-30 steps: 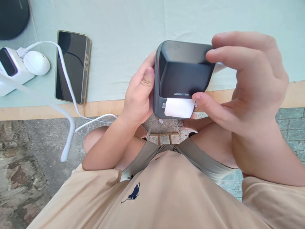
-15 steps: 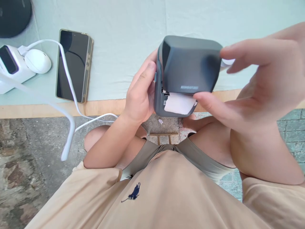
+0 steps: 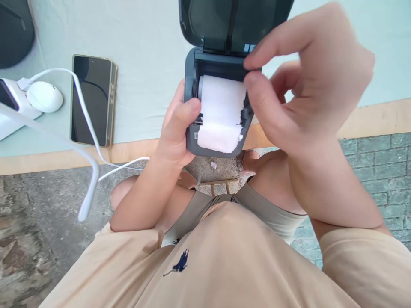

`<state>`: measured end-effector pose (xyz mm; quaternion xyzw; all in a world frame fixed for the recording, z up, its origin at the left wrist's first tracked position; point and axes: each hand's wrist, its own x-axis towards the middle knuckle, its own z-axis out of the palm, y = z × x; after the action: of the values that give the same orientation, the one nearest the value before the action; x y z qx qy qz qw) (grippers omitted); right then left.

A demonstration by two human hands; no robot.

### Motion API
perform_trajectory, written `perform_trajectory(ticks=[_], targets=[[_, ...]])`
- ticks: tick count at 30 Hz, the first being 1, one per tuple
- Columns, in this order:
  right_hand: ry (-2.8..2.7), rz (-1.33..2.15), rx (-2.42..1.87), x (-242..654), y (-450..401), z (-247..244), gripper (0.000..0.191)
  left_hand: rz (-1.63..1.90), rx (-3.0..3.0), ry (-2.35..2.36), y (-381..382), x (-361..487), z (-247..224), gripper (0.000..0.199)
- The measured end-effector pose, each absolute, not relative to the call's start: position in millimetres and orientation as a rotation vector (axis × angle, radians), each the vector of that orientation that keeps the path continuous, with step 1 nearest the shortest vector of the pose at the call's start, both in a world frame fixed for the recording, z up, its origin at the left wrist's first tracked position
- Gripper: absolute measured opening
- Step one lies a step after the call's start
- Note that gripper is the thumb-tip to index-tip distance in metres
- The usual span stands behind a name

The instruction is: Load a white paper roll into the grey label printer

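My left hand (image 3: pixel 178 124) grips the left side of a small dark grey label printer (image 3: pixel 192 147), held over the table's front edge. Its lid (image 3: pixel 212 25) is swung up and back. Inside lies a white paper roll (image 3: pixel 221 96), its torn leading end (image 3: pixel 220 137) hanging over the front lip. At the printer's right rim is my right hand (image 3: pixel 298 85), with thumb and index fingertips almost together by the roll's upper right edge. Whether anything is caught between them cannot be made out. The other fingers of that hand are curled.
On the left of the pale cloth-covered table lie a smartphone (image 3: pixel 91 100), a white rounded plug (image 3: pixel 45 96) and a white device (image 3: pixel 27 100). A white cable (image 3: pixel 85 98) loops over the phone and off the edge. A dark round object (image 3: pixel 14 36) stands at the upper left.
The printer's lid has gone from closed to fully raised, exposing the paper roll. My right hand has moved from the lid to the compartment's right edge. The printer sits slightly further left in view.
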<state>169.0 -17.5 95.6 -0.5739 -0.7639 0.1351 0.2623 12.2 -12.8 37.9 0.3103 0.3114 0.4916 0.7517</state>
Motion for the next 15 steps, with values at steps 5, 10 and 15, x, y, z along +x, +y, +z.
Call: perform_trajectory(ticks=[5, 10, 15], targets=[[-2.318, 0.219, -1.562, 168, -4, 102, 0.020, 1.062, 0.617, 0.743, -11, 15, 37, 0.021], [-2.691, 0.133, -2.011, 160, 11, 119, 0.032, 1.064, 0.570, 0.731, -8, 13, 32, 0.022], [-2.679, 0.139, -2.099, 145, 15, 123, 0.032, 1.086, 0.555, 0.663, -9, 13, 32, 0.022]])
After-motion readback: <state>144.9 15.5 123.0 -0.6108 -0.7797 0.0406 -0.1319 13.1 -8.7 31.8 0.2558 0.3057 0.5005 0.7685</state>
